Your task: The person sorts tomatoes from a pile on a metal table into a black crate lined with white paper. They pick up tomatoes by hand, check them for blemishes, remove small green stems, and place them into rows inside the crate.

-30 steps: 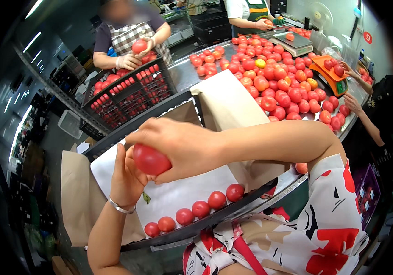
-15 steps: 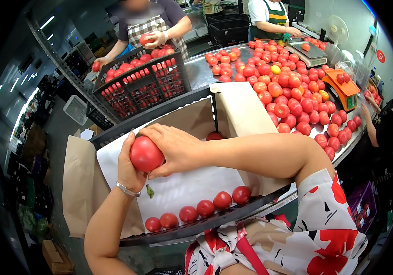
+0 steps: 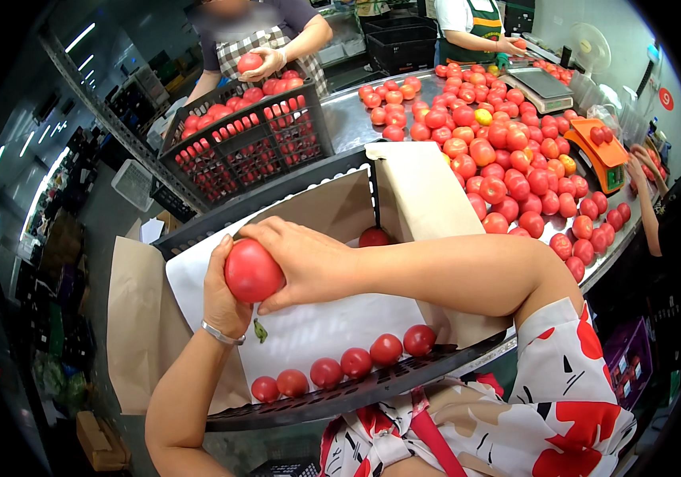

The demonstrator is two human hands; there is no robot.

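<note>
A large red tomato (image 3: 254, 271) is held between both of my hands over the crate. My left hand (image 3: 226, 300) wraps round its left and lower side. My right hand (image 3: 308, 258) curls over its right side, fingers on top and thumb below. Under them is a black crate (image 3: 356, 397) lined with white paper (image 3: 332, 318) and brown paper (image 3: 140, 318). A row of several tomatoes (image 3: 326, 373) lies along the near wall inside. Another tomato (image 3: 373, 237) sits at the far wall, partly hidden by my right arm. A small green leafy scrap (image 3: 260, 331) lies on the paper.
Many loose tomatoes (image 3: 507, 163) cover the metal table (image 3: 346, 125) at right, beside an orange scale (image 3: 601, 155) and a grey scale (image 3: 539, 83). A full black crate (image 3: 249, 143) stands beyond mine, with a co-worker's gloved hand (image 3: 265, 65) above. Another person's arm (image 3: 649, 195) reaches in at right.
My hands keep nearly the same hold on the tomato. The far co-worker now holds a tomato, and the grey scale no longer bears one. The nearer co-worker's outstretched hand has dropped behind the full crate.
</note>
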